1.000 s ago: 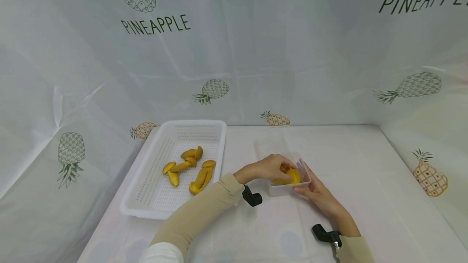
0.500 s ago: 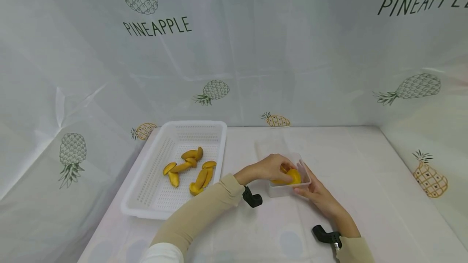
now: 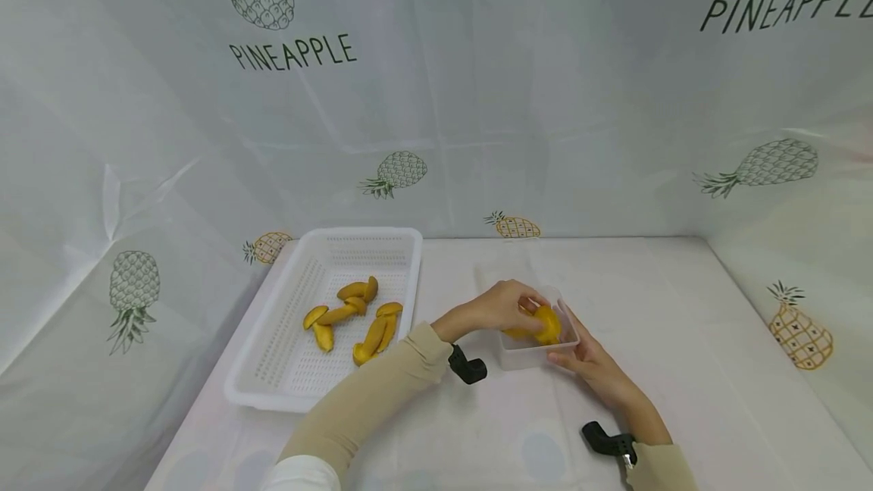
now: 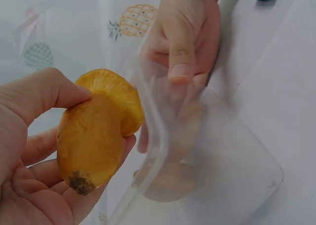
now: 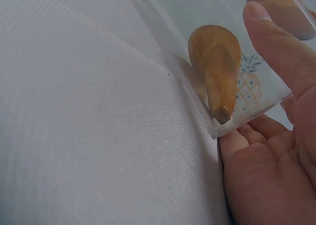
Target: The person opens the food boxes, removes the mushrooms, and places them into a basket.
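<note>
My left hand [image 3: 505,306] pinches a yellow mushroom [image 4: 94,136] between thumb and fingers, at the open top of a clear plastic box [image 3: 524,359]. The mushroom has a ridged cap and a dark, dirty stem end, as the left wrist view shows. On the box's right side, my right hand [image 3: 603,370] grips the wall, its thumb along the near side. Through the clear wall in the right wrist view, another mushroom [image 5: 216,69] lies inside the box at a corner. Whether more lie in the box is hard to tell.
Left of the box stands a white perforated basket [image 3: 262,358] with several yellow mushrooms [image 3: 341,311] in it. A faint clear flat piece, perhaps a lid [image 3: 487,273], lies behind the box. A pineapple-print sheet [image 3: 436,97] hangs around the white-covered table [image 3: 682,309].
My left hand has risen slightly with the mushroom, which shows more above the box rim. The right hand stays in its grip on the box.
</note>
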Tool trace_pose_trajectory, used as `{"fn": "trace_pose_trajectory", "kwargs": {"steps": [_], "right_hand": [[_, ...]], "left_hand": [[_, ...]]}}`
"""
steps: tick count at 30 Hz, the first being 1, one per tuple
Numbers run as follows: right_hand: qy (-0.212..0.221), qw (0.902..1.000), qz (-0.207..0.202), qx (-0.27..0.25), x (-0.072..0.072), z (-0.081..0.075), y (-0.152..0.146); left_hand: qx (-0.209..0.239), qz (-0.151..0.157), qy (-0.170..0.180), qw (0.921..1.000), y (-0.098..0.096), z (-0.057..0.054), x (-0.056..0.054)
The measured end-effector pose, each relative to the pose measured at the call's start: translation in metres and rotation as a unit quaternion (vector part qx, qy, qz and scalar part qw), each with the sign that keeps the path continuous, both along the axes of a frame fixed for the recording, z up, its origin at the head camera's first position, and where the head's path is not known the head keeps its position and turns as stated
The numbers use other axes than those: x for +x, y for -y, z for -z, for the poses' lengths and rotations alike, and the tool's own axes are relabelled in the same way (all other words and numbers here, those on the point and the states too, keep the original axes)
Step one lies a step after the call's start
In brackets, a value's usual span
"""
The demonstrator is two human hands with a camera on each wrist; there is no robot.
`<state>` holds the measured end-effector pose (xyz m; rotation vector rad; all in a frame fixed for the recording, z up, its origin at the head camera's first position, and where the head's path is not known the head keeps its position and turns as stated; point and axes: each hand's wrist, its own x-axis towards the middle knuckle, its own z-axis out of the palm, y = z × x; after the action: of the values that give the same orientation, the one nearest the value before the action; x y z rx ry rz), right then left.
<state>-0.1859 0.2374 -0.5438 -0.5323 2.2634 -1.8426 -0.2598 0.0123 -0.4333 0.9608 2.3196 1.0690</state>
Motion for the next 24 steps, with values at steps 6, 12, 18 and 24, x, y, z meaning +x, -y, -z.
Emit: {"fn": "trace_pose_trajectory", "kwargs": {"steps": [6,12,18,24], "right_hand": [[0.007,1.0,0.001,-0.001,-0.001,0.0,0.001],[0.006,1.0,0.001,-0.002,-0.001,-0.001,0.002],[0.003,0.9999,-0.006,-0.013,-0.002,0.0,0.003],[-0.002,0.9998,-0.007,-0.016,-0.001,0.001,0.002]], "left_hand": [[0.044,-0.014,0.019,0.9988,0.009,-0.007,-0.007],[0.069,-0.033,0.019,0.9969,0.028,-0.019,-0.013],[0.094,-0.058,0.034,0.9933,0.055,-0.032,-0.017],[0.1,-0.081,0.03,0.9912,0.085,-0.043,-0.022]]}}
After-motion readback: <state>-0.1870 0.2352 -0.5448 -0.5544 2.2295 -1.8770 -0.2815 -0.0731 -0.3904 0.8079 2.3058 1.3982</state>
